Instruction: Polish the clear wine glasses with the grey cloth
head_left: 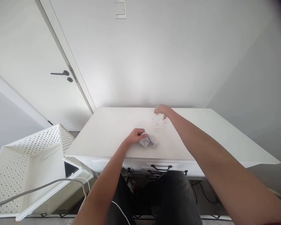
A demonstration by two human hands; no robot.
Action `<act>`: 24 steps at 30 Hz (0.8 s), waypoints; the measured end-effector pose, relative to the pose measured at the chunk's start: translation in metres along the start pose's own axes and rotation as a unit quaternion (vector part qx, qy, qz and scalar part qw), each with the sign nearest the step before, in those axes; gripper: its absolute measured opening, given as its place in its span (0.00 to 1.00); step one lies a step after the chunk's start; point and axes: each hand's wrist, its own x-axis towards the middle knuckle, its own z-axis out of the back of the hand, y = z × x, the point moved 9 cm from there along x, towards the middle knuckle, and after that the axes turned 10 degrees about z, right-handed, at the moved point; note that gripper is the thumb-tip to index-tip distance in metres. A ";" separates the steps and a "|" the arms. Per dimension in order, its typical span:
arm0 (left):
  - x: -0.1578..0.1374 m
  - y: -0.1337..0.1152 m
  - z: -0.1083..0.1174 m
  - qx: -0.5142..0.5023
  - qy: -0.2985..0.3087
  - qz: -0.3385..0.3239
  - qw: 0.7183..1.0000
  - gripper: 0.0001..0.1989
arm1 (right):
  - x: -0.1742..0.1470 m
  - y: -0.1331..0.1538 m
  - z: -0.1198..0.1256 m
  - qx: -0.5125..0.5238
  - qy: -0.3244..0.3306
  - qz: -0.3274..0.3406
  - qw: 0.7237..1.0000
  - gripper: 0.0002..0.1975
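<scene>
My left hand (136, 136) is closed on a crumpled pale grey-white cloth (148, 140), pinching its left side between thumb and fingers. The rest of the cloth lies loosely on the white tabletop (112, 125). Farther back, my right hand (162, 110) reaches in from the right with its fingers curled down at a clear, glass-like piece (156, 110). Several small clear pieces (158, 121) stand in a cluster just in front of that hand. Their exact shape is hard to make out, as they are see-through against the white top.
A white perforated cart (44, 162) stands left of the table, with a grey cable (37, 189) across it. Drawers with black handles (161, 167) are below the table's front edge. Behind are a wall and a door with a black handle (59, 73).
</scene>
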 end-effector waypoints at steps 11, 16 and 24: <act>-0.005 -0.009 -0.011 0.049 0.060 -0.029 0.997 0.25 | -0.008 0.048 -0.009 -0.023 -0.026 0.025 0.999 0.25; -0.006 -0.014 -0.018 0.046 0.096 -0.046 0.993 0.24 | -0.015 0.064 -0.014 -0.012 -0.048 0.039 0.998 0.21; -0.009 -0.011 -0.018 0.083 0.096 0.008 0.992 0.21 | -0.001 0.076 -0.025 -0.029 -0.112 0.075 0.991 0.17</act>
